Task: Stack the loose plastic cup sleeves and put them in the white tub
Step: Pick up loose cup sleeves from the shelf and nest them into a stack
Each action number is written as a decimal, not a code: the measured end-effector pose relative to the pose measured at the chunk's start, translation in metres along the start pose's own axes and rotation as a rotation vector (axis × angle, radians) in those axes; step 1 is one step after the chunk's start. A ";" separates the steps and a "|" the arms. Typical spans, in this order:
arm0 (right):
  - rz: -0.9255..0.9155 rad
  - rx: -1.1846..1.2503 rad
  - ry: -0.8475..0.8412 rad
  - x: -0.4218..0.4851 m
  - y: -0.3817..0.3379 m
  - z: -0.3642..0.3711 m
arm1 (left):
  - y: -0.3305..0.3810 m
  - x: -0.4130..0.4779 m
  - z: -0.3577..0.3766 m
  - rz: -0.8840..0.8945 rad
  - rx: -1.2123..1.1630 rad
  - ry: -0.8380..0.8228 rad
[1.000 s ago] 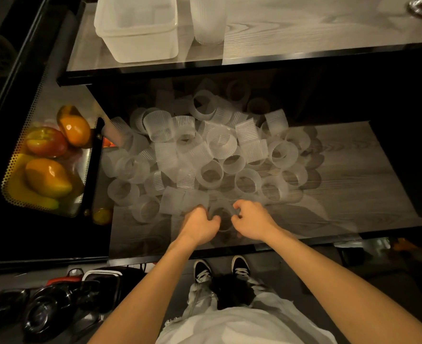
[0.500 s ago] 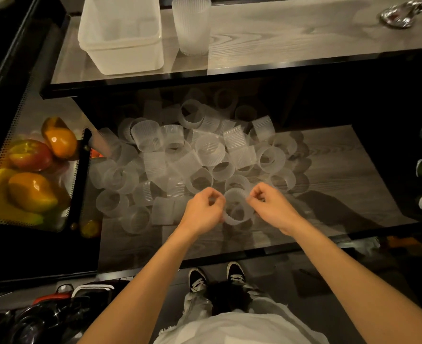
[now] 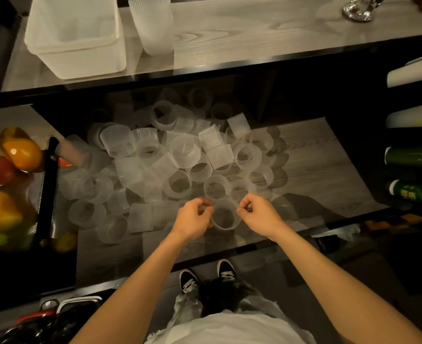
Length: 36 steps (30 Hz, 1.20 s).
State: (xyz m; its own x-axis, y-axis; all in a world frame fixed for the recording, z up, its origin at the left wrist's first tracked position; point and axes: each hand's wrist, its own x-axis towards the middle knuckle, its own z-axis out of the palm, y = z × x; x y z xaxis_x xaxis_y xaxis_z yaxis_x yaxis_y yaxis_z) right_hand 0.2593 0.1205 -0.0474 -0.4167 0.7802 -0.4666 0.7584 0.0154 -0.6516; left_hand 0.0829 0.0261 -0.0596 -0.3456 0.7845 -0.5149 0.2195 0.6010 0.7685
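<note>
Sleeve (image 3: pixel 226 216) lifted clear of the pile (image 3: pixel 180 155) since a second ago; left hand (image 3: pixel 192 219) and right hand (image 3: pixel 259 214) each pinch its rim. Ready to stack; white tub (image 3: pixel 81 63) not yet reached.

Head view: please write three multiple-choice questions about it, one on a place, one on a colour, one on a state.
1. Where does the white tub stand?
A. on the upper counter, left of the tall stack of sleeves
B. on the lower shelf
C. on the floor

2. What colour are the shoes?
A. red
B. yellow
C. black with white

3. How is the sleeve nearest the person?
A. lying untouched
B. pinched by the left hand and the right hand
C. inside the tub

1 A: it sits on the counter beside the stack.
2 C: dark uppers, white marks.
3 B: fingers of both hands grip its rim.
</note>
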 end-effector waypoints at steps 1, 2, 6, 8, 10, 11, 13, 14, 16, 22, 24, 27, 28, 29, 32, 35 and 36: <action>0.006 -0.010 -0.007 0.001 0.002 0.001 | 0.000 0.000 0.001 -0.002 0.046 0.012; 0.018 -0.030 -0.027 0.002 0.003 0.002 | 0.000 0.000 0.001 -0.011 0.109 0.014; 0.079 -0.052 -0.120 0.003 0.009 0.007 | 0.003 0.000 0.004 -0.113 0.206 -0.062; 0.097 0.027 -0.132 0.002 0.008 0.007 | 0.005 0.001 0.007 -0.141 0.204 -0.092; 0.097 0.096 -0.107 0.002 0.008 0.004 | 0.013 0.002 0.007 -0.132 0.195 -0.089; 0.085 0.107 -0.080 0.002 0.006 0.000 | 0.018 0.003 0.007 -0.121 0.187 -0.084; 0.064 0.105 -0.032 0.003 0.002 -0.013 | 0.030 0.005 0.006 -0.101 0.165 -0.076; 0.058 0.109 -0.015 0.003 -0.001 -0.020 | 0.036 0.007 0.006 -0.085 0.166 -0.065; 0.036 0.131 0.016 0.004 -0.004 -0.036 | 0.048 0.010 0.006 -0.032 0.157 -0.038; -0.038 0.079 0.190 0.006 0.001 -0.062 | 0.076 0.015 0.015 0.108 0.049 -0.028; -0.020 0.077 0.184 0.009 0.007 -0.061 | 0.078 0.016 0.020 0.105 0.091 -0.050; 0.021 0.072 0.117 0.012 0.016 -0.057 | 0.074 0.019 0.026 0.072 0.136 -0.087; 0.030 0.062 0.096 0.012 0.018 -0.055 | 0.072 0.019 0.027 0.058 0.161 -0.098; 0.032 0.050 0.081 0.012 0.021 -0.053 | 0.070 0.019 0.028 0.044 0.190 -0.113; 0.031 0.028 0.042 0.012 0.026 -0.047 | 0.064 0.020 0.028 -0.001 0.246 -0.158; 0.037 -0.096 -0.056 0.013 0.027 -0.044 | 0.060 0.021 0.028 -0.025 0.284 -0.181; 0.032 -0.151 -0.076 0.015 0.027 -0.043 | 0.060 0.022 0.027 -0.035 0.307 -0.183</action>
State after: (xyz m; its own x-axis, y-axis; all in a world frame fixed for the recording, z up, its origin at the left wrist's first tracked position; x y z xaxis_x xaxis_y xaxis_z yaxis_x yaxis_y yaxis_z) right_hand 0.2956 0.1594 -0.0463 -0.4236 0.7325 -0.5330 0.8361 0.0898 -0.5411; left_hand 0.1132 0.0838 -0.0355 -0.1949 0.7605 -0.6194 0.4837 0.6239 0.6139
